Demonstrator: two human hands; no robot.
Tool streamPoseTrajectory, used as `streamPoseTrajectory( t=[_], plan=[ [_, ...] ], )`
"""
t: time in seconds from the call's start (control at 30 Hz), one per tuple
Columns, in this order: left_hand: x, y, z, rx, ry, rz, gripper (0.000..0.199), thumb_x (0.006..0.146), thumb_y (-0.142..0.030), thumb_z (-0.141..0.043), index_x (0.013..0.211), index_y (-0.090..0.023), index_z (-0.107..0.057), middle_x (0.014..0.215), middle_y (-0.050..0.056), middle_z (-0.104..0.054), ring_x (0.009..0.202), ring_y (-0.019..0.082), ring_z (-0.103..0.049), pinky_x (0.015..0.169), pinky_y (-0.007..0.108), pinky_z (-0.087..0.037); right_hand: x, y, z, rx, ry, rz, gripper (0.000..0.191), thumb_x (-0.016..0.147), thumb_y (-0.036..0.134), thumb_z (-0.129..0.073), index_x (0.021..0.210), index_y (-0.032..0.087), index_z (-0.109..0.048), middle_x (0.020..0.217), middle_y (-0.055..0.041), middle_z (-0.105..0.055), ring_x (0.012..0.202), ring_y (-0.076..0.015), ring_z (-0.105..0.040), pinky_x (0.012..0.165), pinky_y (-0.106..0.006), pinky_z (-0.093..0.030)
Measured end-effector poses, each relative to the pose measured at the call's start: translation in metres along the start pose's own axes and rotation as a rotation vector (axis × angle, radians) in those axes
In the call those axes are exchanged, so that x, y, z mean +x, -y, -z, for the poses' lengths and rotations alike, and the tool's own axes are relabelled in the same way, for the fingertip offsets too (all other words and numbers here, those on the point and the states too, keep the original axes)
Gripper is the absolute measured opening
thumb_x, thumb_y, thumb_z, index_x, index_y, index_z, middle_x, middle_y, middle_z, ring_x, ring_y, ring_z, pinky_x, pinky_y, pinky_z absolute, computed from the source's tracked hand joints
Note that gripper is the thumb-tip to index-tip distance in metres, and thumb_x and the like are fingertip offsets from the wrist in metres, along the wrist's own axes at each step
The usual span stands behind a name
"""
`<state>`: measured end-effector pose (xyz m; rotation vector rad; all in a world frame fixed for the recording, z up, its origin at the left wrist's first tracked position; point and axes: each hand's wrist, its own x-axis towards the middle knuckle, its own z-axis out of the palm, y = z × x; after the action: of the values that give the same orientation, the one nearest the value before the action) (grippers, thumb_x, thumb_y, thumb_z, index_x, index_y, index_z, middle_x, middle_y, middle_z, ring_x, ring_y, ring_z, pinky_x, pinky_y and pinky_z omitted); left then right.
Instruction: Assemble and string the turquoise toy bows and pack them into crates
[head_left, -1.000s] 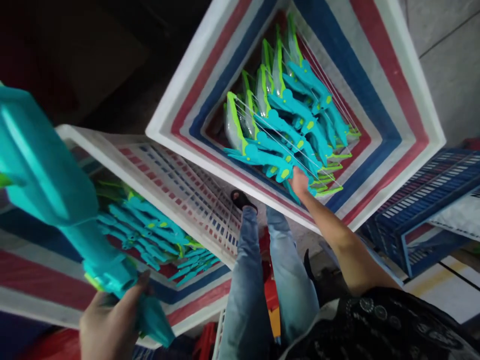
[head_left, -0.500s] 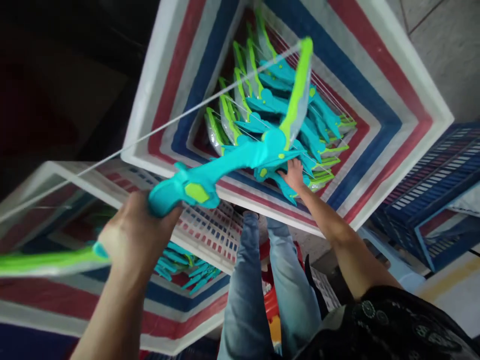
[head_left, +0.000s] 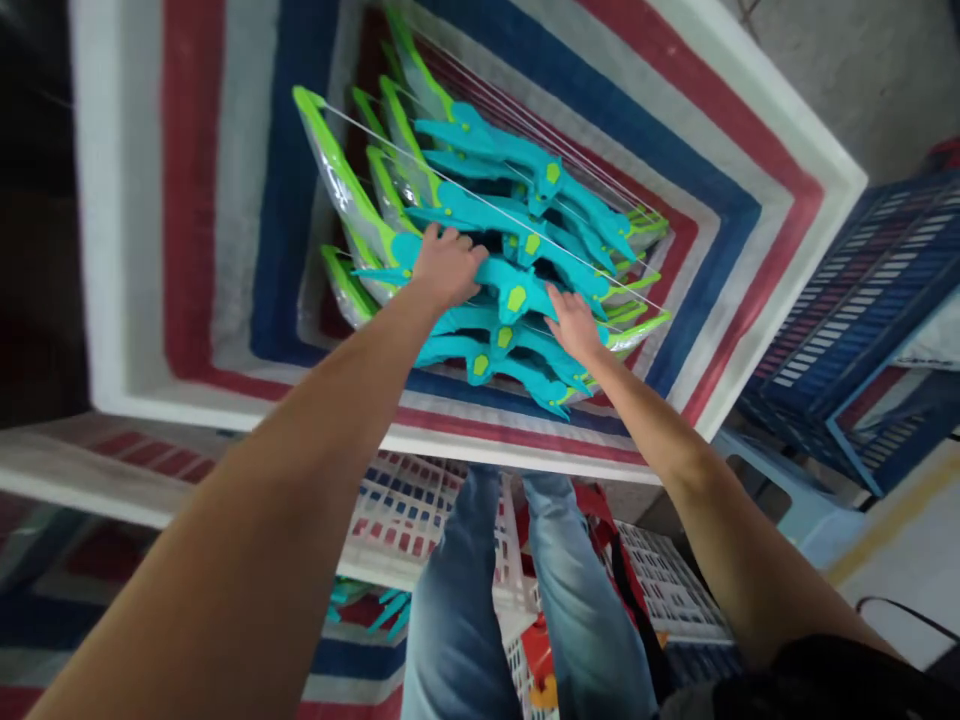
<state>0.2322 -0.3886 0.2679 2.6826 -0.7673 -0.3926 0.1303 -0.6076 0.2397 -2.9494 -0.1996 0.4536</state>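
A teal toy bow with lime-green limbs and a white string lies across a pile of similar bows in the large striped basket. My left hand is closed round the left part of its teal body. Farther right on the same bow is my right hand, its fingers curled over the body and their tips partly hidden. Several more toy bows lie stacked behind it, and others sit nearer me. Their green limbs point left and right.
The striped basket has a white rim and red and blue bands. Below left, a second striped basket holds more teal pieces. Blue crates and a light-blue stool stand at the right. My legs are close to the basket's near side.
My left hand has carried a toy bow from the left onto the pile in the large basket. My right hand stays in the basket, now on that bow. The view has shifted.
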Motion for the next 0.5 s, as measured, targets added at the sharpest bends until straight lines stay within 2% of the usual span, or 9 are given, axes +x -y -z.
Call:
streamPoseTrajectory(
  t=[0.07, 0.13, 0.27, 0.33, 0.37, 0.43, 0.5],
  plan=[
    [0.001, -0.003, -0.018, -0.06, -0.107, 0.014, 0.058, 0.086, -0.037, -0.056, 0.14, -0.014, -0.052, 0.148, 0.019, -0.047, 0.148, 0.042, -0.025, 0.121, 0.066, -0.003, 0.014, -0.01, -0.014, -0.011, 0.01, -0.044, 0.063, 0.098, 0.026, -0.04, 0.158, 0.01, -0.028, 0.133, -0.0212, -0.055, 0.124, -0.0361, -0.045, 0.101, -0.047, -0.038],
    [-0.009, -0.011, -0.033, -0.104, -0.164, 0.039, 0.064, 0.088, -0.039, -0.055, 0.147, -0.018, -0.044, 0.158, 0.017, -0.035, 0.152, 0.039, -0.016, 0.122, 0.065, 0.001, 0.023, -0.012, -0.023, -0.022, 0.025, -0.048, 0.063, 0.099, 0.027, -0.042, 0.158, 0.01, -0.028, 0.133, -0.0215, -0.054, 0.124, -0.0364, -0.044, 0.101, -0.047, -0.037],
    [-0.035, -0.019, -0.057, -0.16, -0.119, 0.118, 0.073, 0.087, -0.056, -0.055, 0.15, -0.022, -0.042, 0.165, 0.017, -0.022, 0.153, 0.044, -0.004, 0.117, 0.074, 0.004, 0.024, -0.006, -0.027, 0.03, 0.022, 0.0, 0.061, 0.098, 0.038, -0.048, 0.154, 0.017, -0.038, 0.136, -0.0202, -0.051, 0.125, -0.0368, -0.043, 0.101, -0.048, -0.034],
    [-0.041, -0.016, -0.066, -0.164, -0.114, 0.131, 0.075, 0.087, -0.063, -0.052, 0.15, -0.023, -0.042, 0.165, 0.017, -0.022, 0.153, 0.046, -0.004, 0.115, 0.075, 0.005, 0.013, -0.015, -0.028, 0.099, -0.087, -0.046, 0.059, 0.099, 0.047, -0.045, 0.151, 0.021, -0.045, 0.141, -0.0181, -0.049, 0.129, -0.0368, -0.041, 0.104, -0.05, -0.032],
    [-0.041, -0.013, -0.069, -0.162, -0.119, 0.127, 0.077, 0.086, -0.066, -0.051, 0.15, -0.024, -0.043, 0.165, 0.016, -0.023, 0.153, 0.045, -0.004, 0.116, 0.075, 0.005, 0.004, -0.025, -0.029, 0.148, -0.175, -0.135, 0.06, 0.099, 0.052, -0.04, 0.15, 0.02, -0.046, 0.143, -0.0179, -0.048, 0.132, -0.0369, -0.039, 0.106, -0.05, -0.031],
    [-0.041, -0.008, -0.072, -0.156, -0.128, 0.114, 0.079, 0.085, -0.07, -0.049, 0.15, -0.026, -0.042, 0.165, 0.015, -0.023, 0.153, 0.045, -0.005, 0.116, 0.074, 0.005, -0.021, -0.054, -0.036, 0.316, -0.359, -0.451, 0.067, 0.101, 0.056, -0.024, 0.151, 0.016, -0.042, 0.145, -0.0197, -0.046, 0.138, -0.036, -0.036, 0.108, -0.052, -0.033],
    [-0.041, -0.006, -0.073, -0.15, -0.128, 0.109, 0.082, 0.084, -0.073, -0.048, 0.151, -0.024, -0.042, 0.165, 0.016, -0.021, 0.153, 0.044, -0.004, 0.117, 0.074, 0.006, -0.047, -0.086, -0.049, 0.565, -0.437, -0.785, 0.075, 0.101, 0.057, -0.007, 0.151, 0.011, -0.039, 0.14, -0.022, -0.051, 0.135, -0.0345, -0.043, 0.104, -0.052, -0.039]
  ],
)
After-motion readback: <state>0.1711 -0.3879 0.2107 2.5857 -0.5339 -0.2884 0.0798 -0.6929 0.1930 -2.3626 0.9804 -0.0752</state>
